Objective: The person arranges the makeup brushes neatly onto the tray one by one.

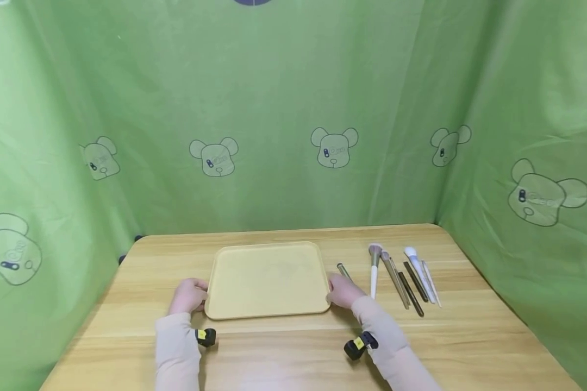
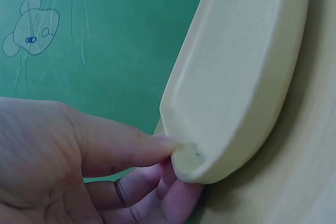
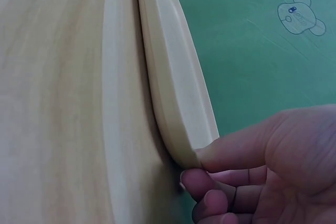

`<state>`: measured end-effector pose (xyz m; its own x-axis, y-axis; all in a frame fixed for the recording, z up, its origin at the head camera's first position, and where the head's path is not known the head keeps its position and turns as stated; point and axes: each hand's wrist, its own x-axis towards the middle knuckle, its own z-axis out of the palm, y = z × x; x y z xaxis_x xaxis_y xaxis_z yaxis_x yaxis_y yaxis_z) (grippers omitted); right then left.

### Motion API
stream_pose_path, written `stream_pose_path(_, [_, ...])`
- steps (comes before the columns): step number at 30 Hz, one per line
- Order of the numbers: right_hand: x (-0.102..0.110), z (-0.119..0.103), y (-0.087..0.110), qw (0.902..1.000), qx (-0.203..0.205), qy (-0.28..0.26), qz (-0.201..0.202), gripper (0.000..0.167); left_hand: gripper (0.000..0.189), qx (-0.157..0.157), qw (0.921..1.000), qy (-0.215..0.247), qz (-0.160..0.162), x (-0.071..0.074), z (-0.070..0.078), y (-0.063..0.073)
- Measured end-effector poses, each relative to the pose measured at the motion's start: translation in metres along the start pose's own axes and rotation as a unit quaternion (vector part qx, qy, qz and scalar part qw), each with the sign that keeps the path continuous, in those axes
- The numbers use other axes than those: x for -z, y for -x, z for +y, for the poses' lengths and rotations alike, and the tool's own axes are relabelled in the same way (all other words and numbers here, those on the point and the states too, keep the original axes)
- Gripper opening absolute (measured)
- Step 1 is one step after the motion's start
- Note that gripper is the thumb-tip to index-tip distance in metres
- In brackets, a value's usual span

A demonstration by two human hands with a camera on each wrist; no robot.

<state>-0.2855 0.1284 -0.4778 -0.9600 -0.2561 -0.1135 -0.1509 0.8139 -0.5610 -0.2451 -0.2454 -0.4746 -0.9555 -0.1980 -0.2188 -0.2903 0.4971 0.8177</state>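
Note:
A shallow pale-yellow tray (image 1: 268, 279) with rounded corners and a raised rim lies between both hands, nothing in it. My left hand (image 1: 189, 296) pinches its left edge, thumb over the rim and fingers beneath, as the left wrist view shows at the tray's end (image 2: 226, 77). On the opposite side my right hand (image 1: 344, 291) grips the right edge, the thumb pressing the rim (image 3: 181, 77) and curled fingers below. Just behind the right hand a short dark-tipped stick (image 1: 343, 269) is partly hidden by it.
Right of the tray, several makeup brushes lie on the wooden table (image 1: 274, 353): a white-handled brush (image 1: 374, 274), a white fluffy brush (image 1: 419, 274) and dark slim ones (image 1: 412, 296) among them. Green curtains (image 1: 274, 108) with bear prints enclose the table's back and sides.

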Motion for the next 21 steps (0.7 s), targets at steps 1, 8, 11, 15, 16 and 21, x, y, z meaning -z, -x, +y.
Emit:
stream_pose_path(1, [0.001,0.001,0.002,1.0,-0.005,-0.007,-0.001,0.027,0.031,0.004,1.0,0.002,-0.001,-0.001,0.0,0.0])
stream_pose_path(8, [0.002,0.01,0.011,0.9988,-0.032,-0.038,-0.003,0.026,0.029,0.006,1.0,0.002,-0.008,-0.009,0.003,-0.003])
stream_pose_path(11, [0.004,0.014,0.012,0.9984,-0.044,-0.035,-0.007,0.025,0.029,0.001,0.9999,-0.003,-0.013,-0.012,0.003,-0.005])
stream_pose_path(15, [0.006,0.014,0.011,0.999,-0.037,-0.021,-0.014,0.024,0.028,-0.001,0.9999,-0.009,-0.014,-0.013,0.002,-0.006])
stream_pose_path(16, [0.006,0.014,0.01,0.9992,-0.033,-0.018,-0.017,0.024,0.027,-0.001,0.9999,-0.008,-0.014,-0.013,0.002,-0.006])
stream_pose_path(21, [0.01,0.011,0.009,0.9989,-0.037,-0.007,-0.028,0.023,0.027,-0.002,0.9998,-0.007,-0.018,-0.012,0.004,-0.006])
